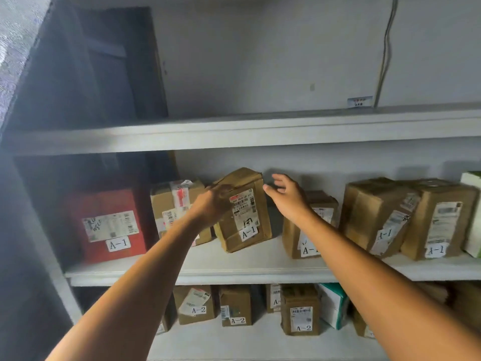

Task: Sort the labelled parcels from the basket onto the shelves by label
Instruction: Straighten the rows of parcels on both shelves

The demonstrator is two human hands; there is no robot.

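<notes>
Parcels (244,212) showing A-1 number five; left hand (213,204) holds one, right hand (286,196) hovers.

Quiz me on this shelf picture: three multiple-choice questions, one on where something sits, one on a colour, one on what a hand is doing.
1. The tilted parcel at the left hand sits on: A the floor; B the A-1 shelf; C a trolley.
2. The leftmost A-1 box is: A red; B blue; C yellow.
3. The right hand is: A a fist; B wrapped round a box; C open, fingers spread.

Answers: 1 B, since its label and its neighbours' labels read A-1. 2 A, since its front face is plainly red. 3 C, since the fingers are spread beside the parcel and hold nothing.
</notes>
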